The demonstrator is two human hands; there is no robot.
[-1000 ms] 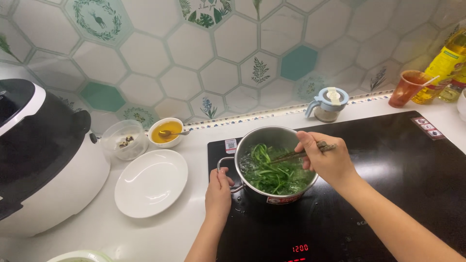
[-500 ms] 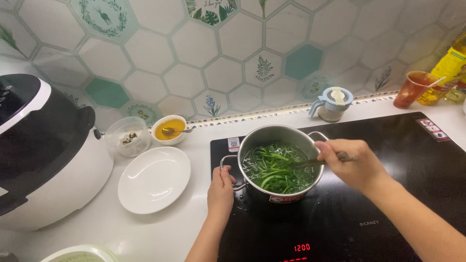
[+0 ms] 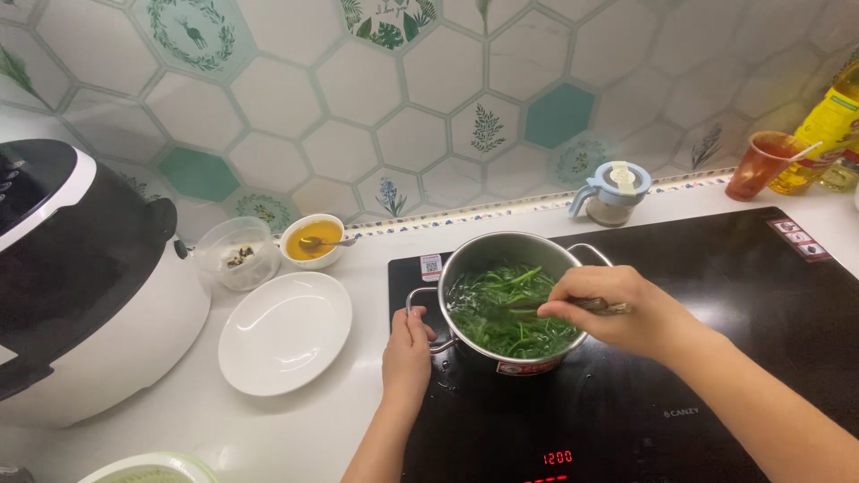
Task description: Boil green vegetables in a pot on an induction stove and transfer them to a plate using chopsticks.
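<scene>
A steel pot [image 3: 490,255] of green leafy vegetables [image 3: 506,313] in water stands on the left part of a black induction cooktop [image 3: 716,358]. My left hand [image 3: 407,349] grips the pot's left handle. My right hand [image 3: 617,309] reaches over the pot's right rim and holds a pair of chopsticks [image 3: 599,306] whose tips dip into the greens.
An empty white plate [image 3: 284,333] lies left of the pot. Behind it sit a small bowl of yellow sauce [image 3: 313,240] with a spoon and a clear bowl [image 3: 234,255]. A black-and-white rice cooker [image 3: 80,277] fills the left. A small lidded jug [image 3: 613,192], an orange cup [image 3: 761,164] and an oil bottle [image 3: 823,134] stand at the back right.
My right hand has swung from the pot's far right rim down over its near right side, moving the chopsticks through the greens. My left hand stays on the handle.
</scene>
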